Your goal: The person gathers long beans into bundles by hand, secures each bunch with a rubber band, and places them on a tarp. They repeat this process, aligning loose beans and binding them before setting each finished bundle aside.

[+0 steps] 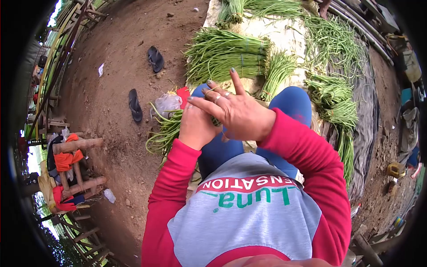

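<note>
My left hand (pixel 195 126) is closed around a bunch of long green beans (pixel 165 132), whose curled ends stick out to the left. Over it reaches my right hand (pixel 238 107), fingers spread apart and rings on some of them. The right fingertips pass above the left hand's knuckles; a thin, pale strand shows by them, too small to name surely. Both hands are above my knees. Just beyond lie tied bundles of long beans (pixel 227 58) and a smaller bundle (pixel 278 73) on a pale sheet (pixel 284 33).
Loose beans (pixel 331 42) and more bundles (pixel 333 95) lie to the right, beside dark sheeting (pixel 362 133). A clear plastic bag (pixel 169 103), a red piece (pixel 183 95) and two slippers (pixel 155 59) are on the dirt at left. A wooden rack with clothes (pixel 75 153) stands farther left.
</note>
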### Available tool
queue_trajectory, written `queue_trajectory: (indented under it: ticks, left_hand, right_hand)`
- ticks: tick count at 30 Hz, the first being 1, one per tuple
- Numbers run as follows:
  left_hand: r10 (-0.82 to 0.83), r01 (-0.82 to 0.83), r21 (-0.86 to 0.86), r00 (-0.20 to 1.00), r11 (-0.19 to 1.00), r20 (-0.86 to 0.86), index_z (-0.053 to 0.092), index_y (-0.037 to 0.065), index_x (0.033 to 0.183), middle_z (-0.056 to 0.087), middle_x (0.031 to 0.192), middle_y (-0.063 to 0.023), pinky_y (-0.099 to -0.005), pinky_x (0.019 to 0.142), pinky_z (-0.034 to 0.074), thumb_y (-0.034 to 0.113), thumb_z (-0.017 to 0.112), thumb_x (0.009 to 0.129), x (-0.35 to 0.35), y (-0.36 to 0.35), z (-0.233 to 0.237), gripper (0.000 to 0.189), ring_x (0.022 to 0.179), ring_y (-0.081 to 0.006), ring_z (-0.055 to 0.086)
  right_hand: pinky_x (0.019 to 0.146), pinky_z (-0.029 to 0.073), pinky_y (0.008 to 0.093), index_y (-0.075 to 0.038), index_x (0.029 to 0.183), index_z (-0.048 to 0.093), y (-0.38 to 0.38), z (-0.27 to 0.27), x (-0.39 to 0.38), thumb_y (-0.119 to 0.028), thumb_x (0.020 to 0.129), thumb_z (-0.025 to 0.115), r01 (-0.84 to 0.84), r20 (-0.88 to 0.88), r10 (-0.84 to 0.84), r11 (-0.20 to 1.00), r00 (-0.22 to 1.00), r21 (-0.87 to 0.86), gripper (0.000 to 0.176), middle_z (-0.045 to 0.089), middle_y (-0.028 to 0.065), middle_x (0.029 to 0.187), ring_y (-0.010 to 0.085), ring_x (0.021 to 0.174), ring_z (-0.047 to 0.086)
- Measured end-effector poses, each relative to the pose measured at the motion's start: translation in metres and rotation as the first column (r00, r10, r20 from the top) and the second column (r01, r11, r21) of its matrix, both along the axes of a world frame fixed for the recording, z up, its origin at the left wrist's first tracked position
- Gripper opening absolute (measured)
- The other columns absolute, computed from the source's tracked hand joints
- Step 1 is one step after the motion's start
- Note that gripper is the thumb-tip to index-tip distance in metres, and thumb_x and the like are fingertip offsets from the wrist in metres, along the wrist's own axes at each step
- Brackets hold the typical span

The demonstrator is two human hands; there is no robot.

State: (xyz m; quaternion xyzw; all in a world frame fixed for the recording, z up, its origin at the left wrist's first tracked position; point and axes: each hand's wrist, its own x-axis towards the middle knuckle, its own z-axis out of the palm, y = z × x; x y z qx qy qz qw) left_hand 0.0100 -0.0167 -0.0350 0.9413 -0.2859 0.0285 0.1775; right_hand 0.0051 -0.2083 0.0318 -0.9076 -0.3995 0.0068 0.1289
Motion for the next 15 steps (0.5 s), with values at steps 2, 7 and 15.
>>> queue_trajectory:
  ticks: [2, 7, 15]
  left_hand:
    - [0.045, -0.044, -0.114, 0.999, 0.993, 0.008, 0.05, 0.003, 0.129, 0.064, 0.105, -0.0195, -0.0479, 0.089, 0.049, 0.022, 0.087, 0.059, -0.003, 0.008, 0.01, 0.081, 0.094, -0.0407, 0.062]
    - [-0.05, 0.027, -0.265, 0.995, 0.964, -0.082, 0.052, 0.011, 0.131, 0.067, 0.11, -0.0168, -0.0443, 0.091, 0.051, 0.023, 0.087, 0.056, -0.003, 0.024, 0.013, 0.083, 0.103, -0.0365, 0.065]
    - [0.1, -0.097, -0.081, 0.994, 0.992, 0.041, 0.037, 0.01, 0.143, 0.061, 0.119, -0.0182, -0.0477, 0.097, 0.044, 0.039, 0.089, 0.062, -0.007, -0.011, 0.004, 0.1, 0.11, -0.0365, 0.06]
  right_hand:
    - [0.115, 0.002, 0.0742, -0.013, 0.148, 0.035, -0.023, -0.008, -0.005, -0.035, 0.07, 0.086, 0.079, -0.017, -0.078, 0.988, 0.997, 0.131, 0.096, 0.048, 0.0182, 0.148, 0.0325, 0.15, 0.029]
    - [0.105, 0.039, 0.0541, -0.01, 0.123, 0.056, -0.052, -0.128, 0.027, -0.03, 0.076, 0.083, 0.397, -0.422, -0.297, 0.902, 0.857, 0.17, 0.057, 0.067, 0.0103, 0.118, 0.0288, 0.116, 0.062]
    - [0.072, 0.054, 0.0279, -0.005, 0.106, 0.075, -0.036, -0.043, -0.055, -0.005, 0.082, 0.079, 0.281, -0.68, 0.365, 0.711, 0.636, 0.644, 0.024, 0.074, 0.0068, 0.089, 0.0141, 0.078, 0.068]
